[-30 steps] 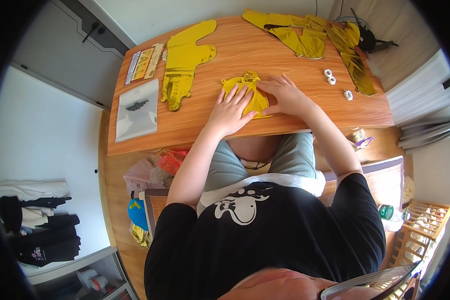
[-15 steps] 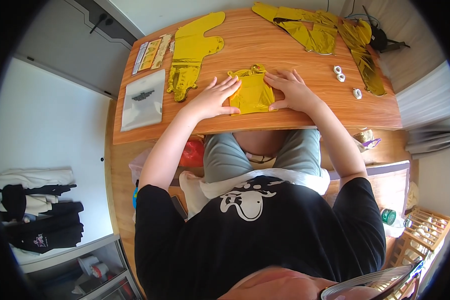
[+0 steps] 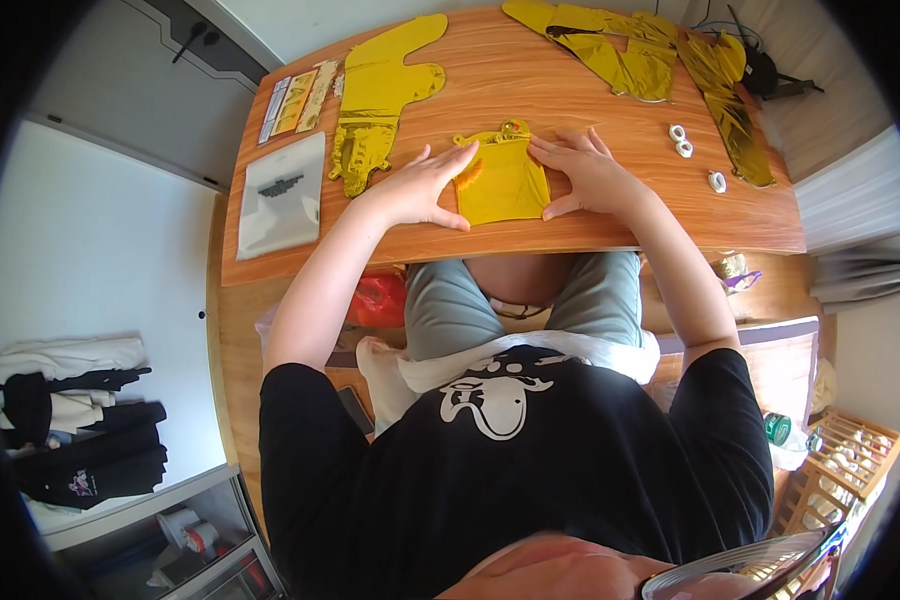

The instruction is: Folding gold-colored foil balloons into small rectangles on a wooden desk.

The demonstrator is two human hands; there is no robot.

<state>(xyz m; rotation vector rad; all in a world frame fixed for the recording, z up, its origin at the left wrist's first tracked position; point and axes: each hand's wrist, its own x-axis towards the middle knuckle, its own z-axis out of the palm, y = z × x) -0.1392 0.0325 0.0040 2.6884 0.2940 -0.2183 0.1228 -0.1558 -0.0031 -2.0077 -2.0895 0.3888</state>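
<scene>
Centrally, near the front edge of a wood-grain table (image 3: 590, 232): one folded gold foil piece (image 3: 505, 185), roughly square, lying flat, with a crumpled fold along its 12 o'clock side. Clock directions run from this piece.

At 9 o'clock: left hand (image 3: 417, 190), bare, fingers close together, thumb spread well away from them — fingertips at the foil's upper left edge, thumb tip beside the lower left corner. At 3 o'clock: right hand (image 3: 595, 178), fingers fanned apart, thumb spread, tips along the right edge. Neither hand is clamped on anything; how firmly either presses cannot be told.

At 10 o'clock: one long gold foil shape (image 3: 382, 85), flat, wrinkled at its near end. Toward 1 o'clock: one creased foil sheet (image 3: 630, 65). Between 2 and 3: one narrow foil strip (image 3: 720, 110).

Near 3 o'clock: three small white rolls (image 3: 684, 156) — two touching, one apart. At 9, beyond the left hand: one clear plastic sleeve (image 3: 282, 215); above it, printed cards (image 3: 295, 103).
</scene>
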